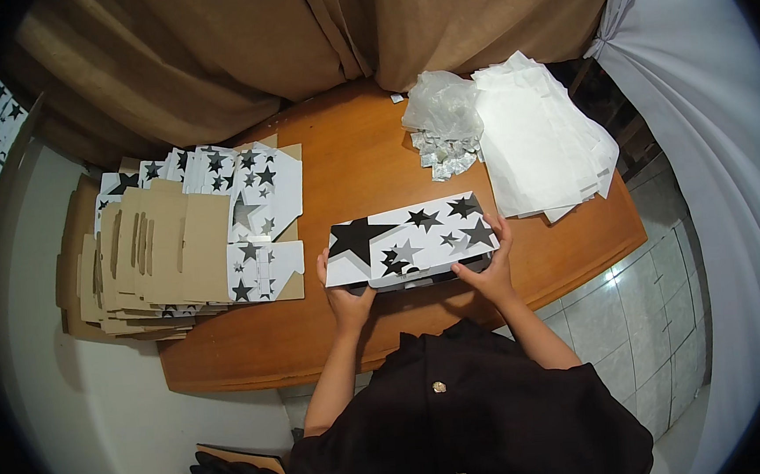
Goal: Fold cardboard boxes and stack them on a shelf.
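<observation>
A long white cardboard box (433,234) with black and grey stars sits between my hands near the front of the wooden table. Its lid looks folded down, with a dark strip showing along the near side. My left hand (348,303) grips the box's left end, its thumb at the near corner. At the opposite end, my right hand (491,269) is wrapped round the near right corner, thumb on the front edge. What is inside the box is hidden.
Flat star-printed and brown cardboard blanks (169,243) are heaped at the table's left. White paper sheets (545,137) lie at the back right, beside a clear plastic bag (442,109) with small silvery packets (446,155). A brown curtain (235,53) hangs behind the table (348,151).
</observation>
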The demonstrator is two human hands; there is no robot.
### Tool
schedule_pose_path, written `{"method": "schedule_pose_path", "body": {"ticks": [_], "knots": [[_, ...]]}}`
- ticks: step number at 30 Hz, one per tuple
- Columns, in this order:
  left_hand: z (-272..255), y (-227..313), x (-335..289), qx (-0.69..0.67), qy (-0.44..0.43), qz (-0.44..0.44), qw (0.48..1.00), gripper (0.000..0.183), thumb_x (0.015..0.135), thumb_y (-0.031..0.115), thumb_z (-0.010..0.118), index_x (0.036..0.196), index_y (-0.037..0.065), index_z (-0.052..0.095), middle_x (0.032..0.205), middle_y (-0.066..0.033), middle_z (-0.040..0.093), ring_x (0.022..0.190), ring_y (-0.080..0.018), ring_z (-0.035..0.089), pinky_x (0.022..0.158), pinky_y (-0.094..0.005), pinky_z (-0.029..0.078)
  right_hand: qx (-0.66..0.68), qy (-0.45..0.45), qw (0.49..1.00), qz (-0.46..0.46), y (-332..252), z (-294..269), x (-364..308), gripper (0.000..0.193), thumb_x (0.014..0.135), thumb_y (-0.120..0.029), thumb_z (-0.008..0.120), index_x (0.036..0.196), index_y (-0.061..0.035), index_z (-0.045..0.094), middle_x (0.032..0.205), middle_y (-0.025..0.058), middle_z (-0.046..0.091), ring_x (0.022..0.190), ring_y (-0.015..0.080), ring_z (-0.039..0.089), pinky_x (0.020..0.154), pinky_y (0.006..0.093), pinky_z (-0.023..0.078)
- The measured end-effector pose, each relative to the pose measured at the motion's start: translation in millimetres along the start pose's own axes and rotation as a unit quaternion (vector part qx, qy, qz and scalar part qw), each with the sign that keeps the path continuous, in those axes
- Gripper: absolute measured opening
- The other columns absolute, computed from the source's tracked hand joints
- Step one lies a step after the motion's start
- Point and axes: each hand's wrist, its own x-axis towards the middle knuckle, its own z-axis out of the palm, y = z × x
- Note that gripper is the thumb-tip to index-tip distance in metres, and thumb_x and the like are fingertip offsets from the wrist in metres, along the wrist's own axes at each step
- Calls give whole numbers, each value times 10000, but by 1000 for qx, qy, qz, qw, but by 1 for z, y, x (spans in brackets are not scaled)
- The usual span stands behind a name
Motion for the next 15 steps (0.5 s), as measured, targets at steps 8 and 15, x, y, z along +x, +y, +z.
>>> {"method": "schedule_pose_path", "body": {"ticks": [8, 15], "knots": [[21, 6, -45, 19, 250, 117, 961, 825, 651, 326, 778, 1313, 41, 377, 1325, -180, 337, 1247, -400, 303, 1001, -494, 231, -72, 27, 996, -34, 1, 4, -3, 750, 638, -202, 819, 1222, -26, 382, 1322, 205, 372, 1207, 310, 406, 999, 386, 338], [42, 26, -44, 319, 1, 176, 931, 243, 717, 352, 726, 910, 212, 679, 1036, -92, 456, 1142, -358, 369, 923, -510, 185, -75, 44, 996, -9, -2, 7, -6, 653, 628, -242, 821, 1128, -50, 448, 1321, 202, 399, 1216, 331, 402, 1038, 479, 230]]}}
